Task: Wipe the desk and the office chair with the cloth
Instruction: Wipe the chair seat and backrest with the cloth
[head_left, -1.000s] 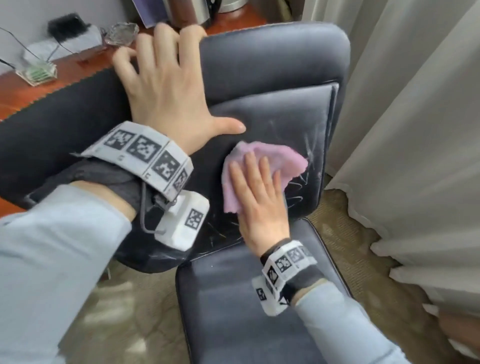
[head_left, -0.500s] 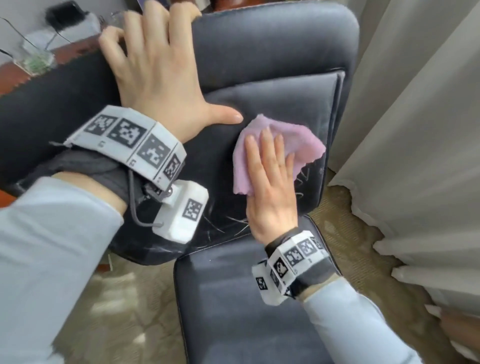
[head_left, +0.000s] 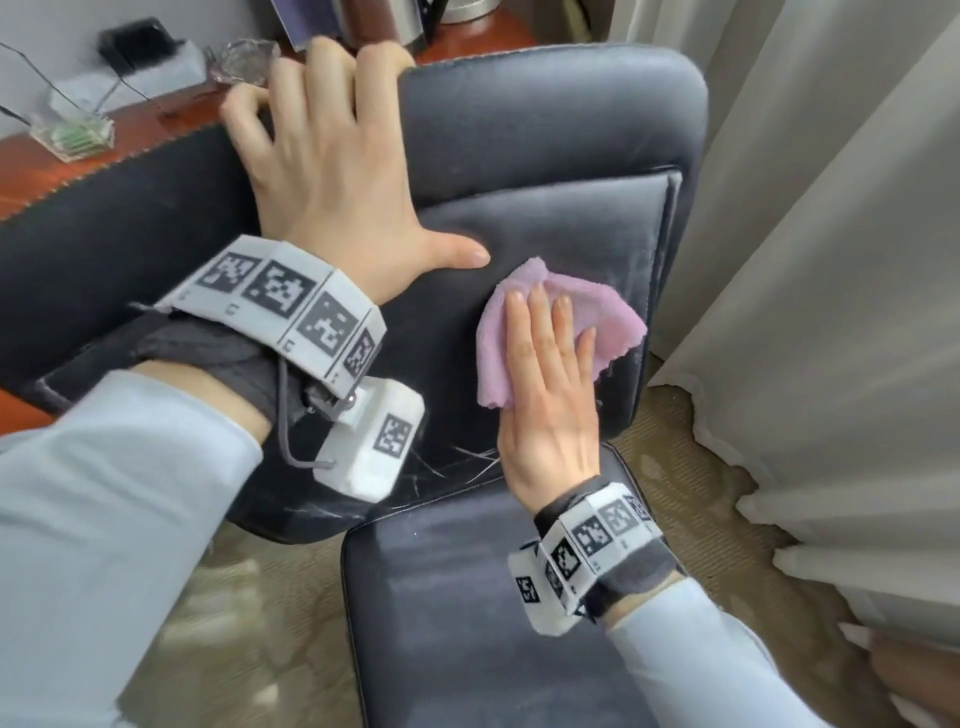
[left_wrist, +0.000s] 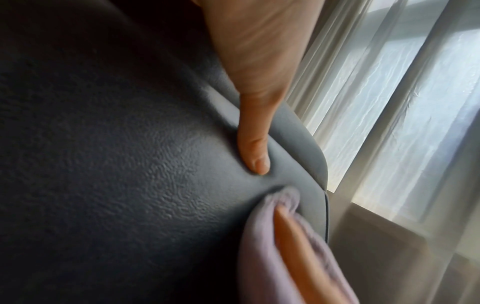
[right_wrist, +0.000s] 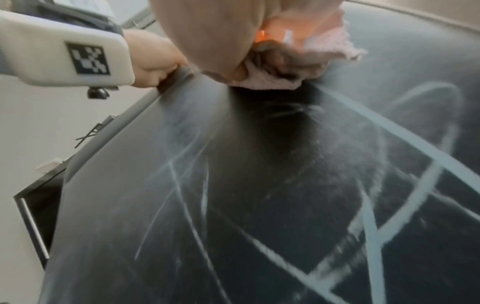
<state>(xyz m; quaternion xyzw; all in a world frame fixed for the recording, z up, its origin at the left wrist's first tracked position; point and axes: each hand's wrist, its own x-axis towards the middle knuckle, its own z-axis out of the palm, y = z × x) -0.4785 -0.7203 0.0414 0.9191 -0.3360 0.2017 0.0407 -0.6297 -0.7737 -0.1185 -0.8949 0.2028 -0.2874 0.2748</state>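
The dark grey office chair's backrest (head_left: 545, 135) fills the middle of the head view, with white streaks near its lower edge (right_wrist: 259, 185). My right hand (head_left: 545, 343) lies flat on the pink cloth (head_left: 613, 317) and presses it against the backrest's right half. The cloth (right_wrist: 324, 45) bunches under my palm. My left hand (head_left: 332, 171) grips the backrest's top edge, fingers over the top, thumb (left_wrist: 255, 148) pressed on the front close to the cloth (left_wrist: 257, 246). The red-brown desk (head_left: 31, 171) shows behind the chair at upper left.
The chair's seat (head_left: 467, 597) lies below my right wrist. Pale curtains (head_left: 805, 260) hang close on the right, down to the beige carpet (head_left: 665, 467). On the desk stand a clear holder (head_left: 72, 135), a glass dish (head_left: 239, 57) and a black and white box (head_left: 145, 52).
My right hand has slid the cloth a little up and to the right on the backrest. The left hand keeps its hold on the top edge.
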